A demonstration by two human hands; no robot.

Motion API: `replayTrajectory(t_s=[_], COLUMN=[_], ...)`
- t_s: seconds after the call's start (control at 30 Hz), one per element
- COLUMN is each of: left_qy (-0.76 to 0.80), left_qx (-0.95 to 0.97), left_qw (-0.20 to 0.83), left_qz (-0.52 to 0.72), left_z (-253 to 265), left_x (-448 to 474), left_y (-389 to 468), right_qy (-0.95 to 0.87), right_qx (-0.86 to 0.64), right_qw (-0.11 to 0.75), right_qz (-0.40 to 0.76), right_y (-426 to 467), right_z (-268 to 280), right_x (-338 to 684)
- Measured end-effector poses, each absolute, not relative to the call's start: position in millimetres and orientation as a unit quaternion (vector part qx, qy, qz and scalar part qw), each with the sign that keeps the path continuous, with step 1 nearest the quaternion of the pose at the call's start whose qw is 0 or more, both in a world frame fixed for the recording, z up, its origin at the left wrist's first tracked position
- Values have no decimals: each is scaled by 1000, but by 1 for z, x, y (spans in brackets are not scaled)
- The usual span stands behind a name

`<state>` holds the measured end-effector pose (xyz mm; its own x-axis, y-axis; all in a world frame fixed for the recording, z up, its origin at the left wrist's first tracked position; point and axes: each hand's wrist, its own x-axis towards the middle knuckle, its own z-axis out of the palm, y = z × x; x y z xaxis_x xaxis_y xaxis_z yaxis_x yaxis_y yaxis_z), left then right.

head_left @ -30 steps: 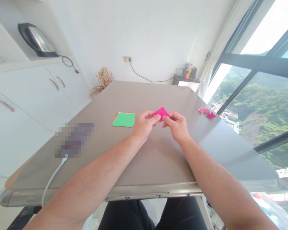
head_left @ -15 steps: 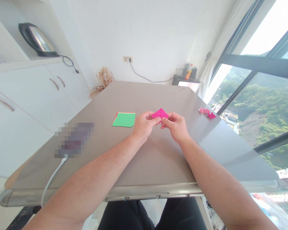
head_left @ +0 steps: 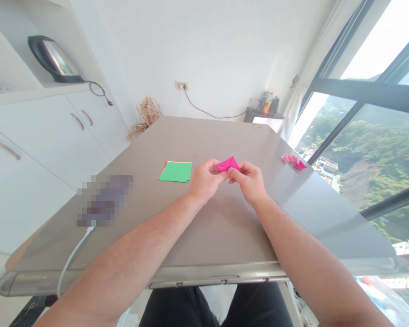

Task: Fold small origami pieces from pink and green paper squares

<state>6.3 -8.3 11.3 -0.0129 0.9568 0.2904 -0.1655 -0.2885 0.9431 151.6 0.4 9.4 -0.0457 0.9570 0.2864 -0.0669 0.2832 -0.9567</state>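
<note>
A small folded piece of pink origami paper [head_left: 230,162], peaked in the middle, is held above the grey table [head_left: 204,227]. My left hand [head_left: 207,178] pinches its left side, with the thumb along the lower edge. On the other side my right hand [head_left: 250,178] grips it, thumb pressed near the middle of the bottom edge. The fingers behind the paper are partly hidden. Left of my left hand lies a stack of square paper [head_left: 176,171], green on top with a red edge showing beneath.
Several small pink folded papers [head_left: 295,161] sit near the table's right edge by the window. At the left lies a blurred-out object [head_left: 105,202] with a white cable [head_left: 75,252] running off the front edge. Bottles [head_left: 267,103] stand at the far right.
The pink paper has tilted, its peak shifting slightly right and down. My thumbs have moved closer together at its lower edge.
</note>
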Motion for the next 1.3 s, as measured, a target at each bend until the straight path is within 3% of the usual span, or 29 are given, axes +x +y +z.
replayTrajectory(t_s=[0.8,1.3], left_qy=[381,397], left_qx=[460,496], left_qw=[504,451], left_qz=[623,627], left_z=[16,16], left_x=[3,1], left_y=[-7,-4], right_qy=[-573,-578], right_qx=[-384,-382], right_qw=[568,562], right_qz=[449,452], right_y=[3,3], right_z=[8,9], right_x=[155,154])
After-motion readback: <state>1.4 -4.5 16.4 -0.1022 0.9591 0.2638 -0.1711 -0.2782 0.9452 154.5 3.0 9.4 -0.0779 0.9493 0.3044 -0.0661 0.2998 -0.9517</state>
